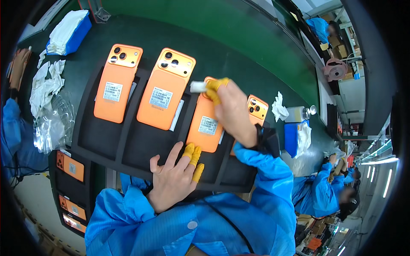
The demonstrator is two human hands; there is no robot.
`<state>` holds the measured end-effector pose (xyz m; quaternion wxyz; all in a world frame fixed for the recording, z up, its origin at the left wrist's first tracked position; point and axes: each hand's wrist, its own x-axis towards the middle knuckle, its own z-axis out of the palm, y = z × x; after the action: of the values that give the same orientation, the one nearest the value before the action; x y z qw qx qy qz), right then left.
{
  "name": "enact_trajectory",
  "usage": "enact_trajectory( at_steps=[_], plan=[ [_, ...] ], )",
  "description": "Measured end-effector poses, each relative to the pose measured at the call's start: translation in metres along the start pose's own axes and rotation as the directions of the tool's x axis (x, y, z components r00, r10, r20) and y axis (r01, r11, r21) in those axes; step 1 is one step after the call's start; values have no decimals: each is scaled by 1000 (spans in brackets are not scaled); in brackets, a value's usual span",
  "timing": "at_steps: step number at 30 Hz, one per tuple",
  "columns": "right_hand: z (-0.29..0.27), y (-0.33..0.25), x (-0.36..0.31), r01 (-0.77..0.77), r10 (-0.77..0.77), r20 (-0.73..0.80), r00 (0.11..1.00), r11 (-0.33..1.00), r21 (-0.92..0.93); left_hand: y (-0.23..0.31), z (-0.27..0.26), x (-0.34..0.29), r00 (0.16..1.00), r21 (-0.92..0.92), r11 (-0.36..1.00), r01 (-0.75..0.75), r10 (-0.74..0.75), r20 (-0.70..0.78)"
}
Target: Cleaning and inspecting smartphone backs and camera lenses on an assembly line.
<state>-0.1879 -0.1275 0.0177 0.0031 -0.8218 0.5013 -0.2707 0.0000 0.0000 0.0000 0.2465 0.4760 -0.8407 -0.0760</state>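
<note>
Head-worn fisheye view, facing down, close above the hands (pixel 172 184)

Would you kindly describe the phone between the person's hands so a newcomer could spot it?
On the green bench, find the black tray holding four orange phones in a row. Look to the third phone from the left, the only one with yellow-covered fingers at both ends.

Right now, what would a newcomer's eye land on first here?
Probably the four bright orange phones in a row on the black tray. Near the middle, the right hand holds a small white wad by the far end of the third phone from the left, the left hand at its near end. Yellow finger covers on both hands also stand out.
</note>
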Motion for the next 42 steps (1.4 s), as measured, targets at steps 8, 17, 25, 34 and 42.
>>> enact_trajectory(
  at_steps=[8,17,25,34,42],
  plan=[
    [-5,15,13,-30,31,-82,996,999,13,4,1,2,1000,13,1000,-3,3,-11],
    [-4,14,-14,2,-3,15,1000,999,34,3,3,2,1000,-2,1000,4,-4,16],
    [-8,0,-3,-43,43,-11,999,999,-12,2,2,2,1000,20,1000,11,-11,-4],
    [-5,5,7,-40,39,-55,998,999,-15,4,1,4,1000,29,999,-13,14,-9],
    [-7,9,-9,40,-44,81,996,998,54,2,2,4,1000,19,1000,20,-20,-8]
  ],
)
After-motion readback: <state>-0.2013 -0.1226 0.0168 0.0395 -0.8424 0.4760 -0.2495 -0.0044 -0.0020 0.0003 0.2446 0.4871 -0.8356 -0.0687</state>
